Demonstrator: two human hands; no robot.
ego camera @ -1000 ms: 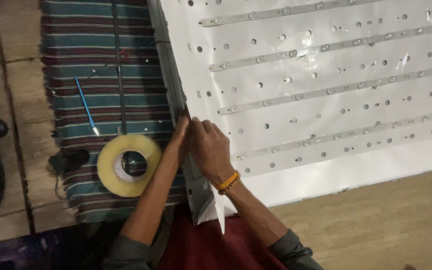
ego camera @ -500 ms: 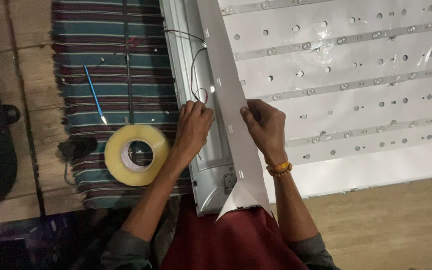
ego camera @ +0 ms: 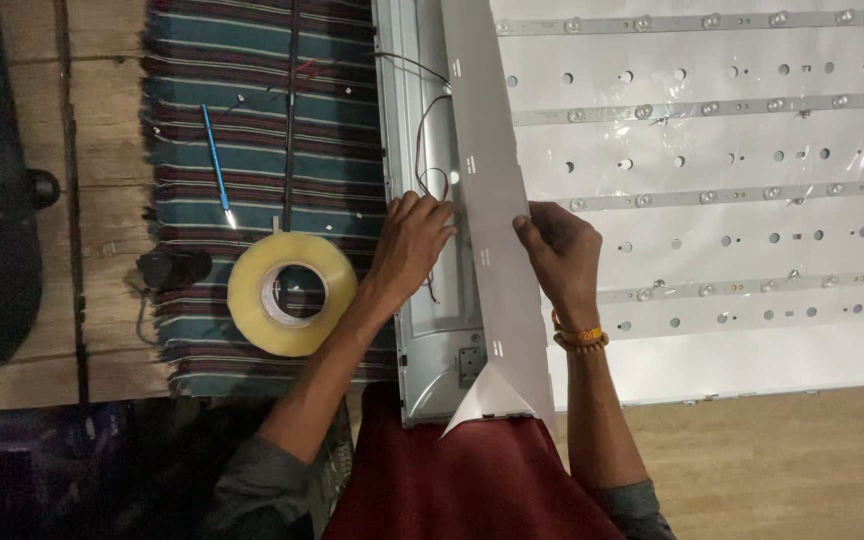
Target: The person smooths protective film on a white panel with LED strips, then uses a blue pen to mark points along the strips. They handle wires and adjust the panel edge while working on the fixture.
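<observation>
A: Head view. The white reflector sheet flap [ego camera: 492, 210], a long thin strip of white film, runs 12 to 6 o'clock, folded up off the metal backlight tray [ego camera: 422, 330]. Right hand [ego camera: 557, 250] pinches its edge, thumb on the near face, fingers behind. Closed on it.

B: Left hand?

A: Left hand [ego camera: 410, 240] sits at 9 o'clock of the flap, fingers curled down into the tray channel, right at the thin red and white wires [ego camera: 430, 150]. Can't tell if it grips a wire or just rests on them.

B: Which hand is nearer the flap?

A: Right, it's on it. Left is just beside it, under its lifted side. Long axis of flap and tray both 12–6, hands either side at mid-length.

B: Around them?

A: At 9 o'clock of the left arm, a yellowish roll of clear packing tape [ego camera: 292, 293] on a striped teal and maroon cloth [ego camera: 262, 130], a slim blue pen-like tool [ego camera: 217, 165] at 11 o'clock of the roll. White LED panel with rows of strips and holes [ego camera: 732, 200] at 3 o'clock.

B: Change from half a second ago?

A: Flap is swung a bit more upright, more tray shows; right hand lower along the edge. A second ago both hands were together at the shut seam.
</observation>
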